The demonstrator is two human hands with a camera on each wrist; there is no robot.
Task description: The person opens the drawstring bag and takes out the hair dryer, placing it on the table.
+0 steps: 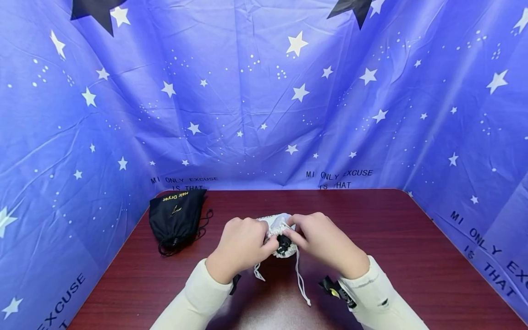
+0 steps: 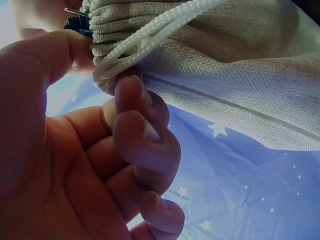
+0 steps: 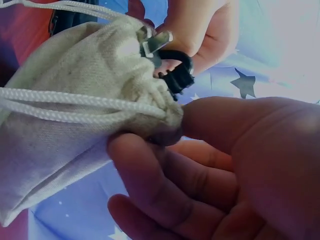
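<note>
A small off-white drawstring pouch [image 1: 280, 220] is between both hands above the table, its gathered mouth facing me. My left hand [image 1: 244, 245] pinches one side of the mouth between thumb and index finger; the other fingers are loosely bent. On the opposite side, my right hand [image 1: 326, 243] pinches the gathered rim in its thumb and fingers. In the right wrist view, a black cord [image 3: 177, 82] and a plug with metal prongs [image 3: 157, 44] stick out of the opening. White drawstrings [image 1: 302, 279] hang from both sides of the pouch. Its deeper contents are hidden.
A black drawstring bag [image 1: 177, 220] printed "Hair Dryer" lies at the table's back left, its cord loose beside it. The dark red wooden table [image 1: 371, 220] is surrounded by a blue star-printed curtain [image 1: 247, 105] at the back and sides.
</note>
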